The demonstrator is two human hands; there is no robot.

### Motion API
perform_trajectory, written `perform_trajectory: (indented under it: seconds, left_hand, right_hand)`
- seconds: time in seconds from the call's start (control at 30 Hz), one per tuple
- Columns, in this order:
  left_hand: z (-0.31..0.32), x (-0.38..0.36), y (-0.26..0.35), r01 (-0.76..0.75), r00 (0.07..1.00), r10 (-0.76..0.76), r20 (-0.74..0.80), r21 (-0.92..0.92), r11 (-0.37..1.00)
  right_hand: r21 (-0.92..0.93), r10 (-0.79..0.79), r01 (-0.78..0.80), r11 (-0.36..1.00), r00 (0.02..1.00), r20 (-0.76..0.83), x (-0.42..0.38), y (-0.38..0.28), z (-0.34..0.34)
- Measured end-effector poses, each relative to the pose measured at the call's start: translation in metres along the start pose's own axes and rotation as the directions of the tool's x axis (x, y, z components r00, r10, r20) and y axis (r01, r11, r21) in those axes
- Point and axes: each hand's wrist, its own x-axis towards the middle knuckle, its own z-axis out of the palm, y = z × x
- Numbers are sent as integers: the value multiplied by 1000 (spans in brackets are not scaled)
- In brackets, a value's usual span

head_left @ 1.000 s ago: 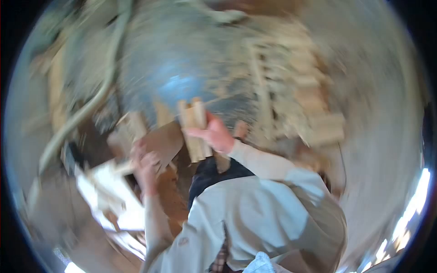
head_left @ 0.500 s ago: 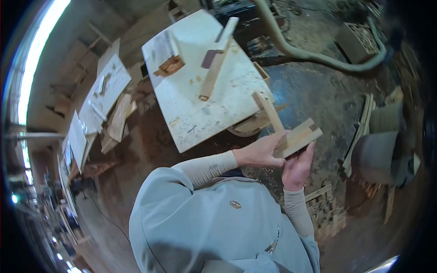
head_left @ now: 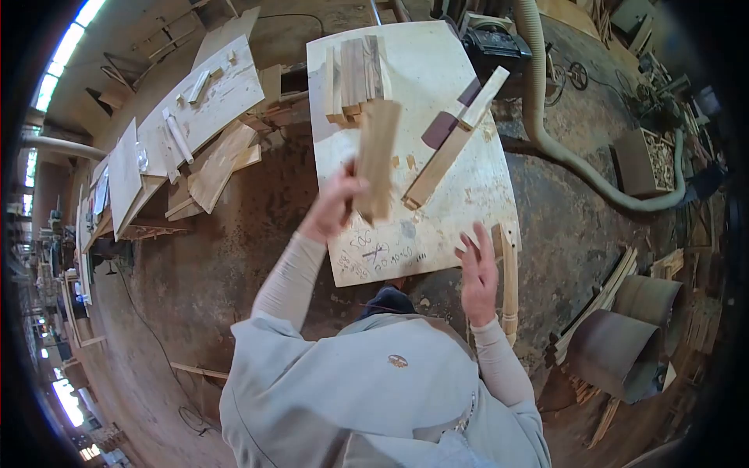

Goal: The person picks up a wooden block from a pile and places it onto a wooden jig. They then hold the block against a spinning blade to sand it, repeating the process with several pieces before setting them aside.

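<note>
Wood strips point(head_left: 360, 72) on the tabletop point(head_left: 468, 196)

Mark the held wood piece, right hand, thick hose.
Held wood piece point(head_left: 379, 156), head view: broad face.
Right hand point(head_left: 478, 282), head view: middle of hand.
Thick hose point(head_left: 533, 90), head view: upper stretch.

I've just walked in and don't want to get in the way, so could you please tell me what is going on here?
A person is handling wood at a pale table. The left hand has a wooden block, blurred, in its grip over the tabletop. The right hand is open and empty near the table's near right corner. A row of wooden pieces lies at the far left, and a longer wooden bar lies slantwise on the right.
</note>
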Motion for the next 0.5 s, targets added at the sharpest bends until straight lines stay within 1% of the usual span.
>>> perform_trajectory:
  seconds: [0.03, 0.07, 0.1, 0.13, 0.17, 0.23, 0.27, 0.3, 0.33, 0.37, 0.4, 0.43, 0.47, 0.5]
  left_hand:
    - [-17, 20, 22, -77, 995, 86, -60, 127, 989]
    - [-32, 41, 44, -95, 987, 116, -114, 174, 980]
    - [-45, 62, 67, -109, 975, 147, -164, 222, 969]
    - [-51, 81, 95, -9, 970, 84, -229, 312, 950]
    - [-55, 101, 117, 96, 954, 28, -297, 392, 915]
    - [-69, 152, 139, 181, 918, 62, -391, 554, 813]
    - [-67, 169, 144, 175, 920, 69, -386, 559, 810]
    - [-59, 186, 146, 262, 895, 137, -423, 750, 607]
    - [-53, 201, 147, 348, 874, 213, -437, 869, 352]
    - [-64, 222, 129, 343, 879, 211, -427, 875, 341]
    - [-88, 247, 93, 367, 847, 363, -389, 921, 132]
    - [-94, 261, 73, 401, 808, 500, -312, 913, -79]
    - [-68, 250, 70, 398, 798, 509, -321, 916, -46]
    - [-66, 253, 68, 388, 801, 513, -308, 920, -54]
  right_hand:
    - [-17, 62, -64, 998, 995, -81, -3, 3, -10]
    - [-22, 57, -59, 998, 996, -70, -5, 6, -20]
    - [-31, 81, -86, 996, 987, -142, -9, 10, -31]
    - [-35, 105, -115, 993, 971, -216, -14, 11, -39]
    - [-35, 99, -109, 993, 972, -214, -19, 11, -46]
    - [-205, 47, -113, 972, 952, -302, -30, 11, -57]
    - [-204, 15, -88, 975, 942, -335, -35, 13, -60]
    - [-198, 11, -82, 977, 941, -339, -39, 15, -65]
    - [-209, -4, -76, 975, 934, -357, -44, 17, -70]
    - [-219, -16, -73, 973, 926, -378, -50, 19, -75]
    - [-210, -16, -72, 975, 921, -389, -54, 21, -79]
    - [-209, -21, -69, 975, 917, -397, -58, 23, -83]
    - [-209, -28, -63, 976, 914, -405, -62, 26, -89]
    - [-202, -34, -55, 978, 910, -413, -65, 27, -95]
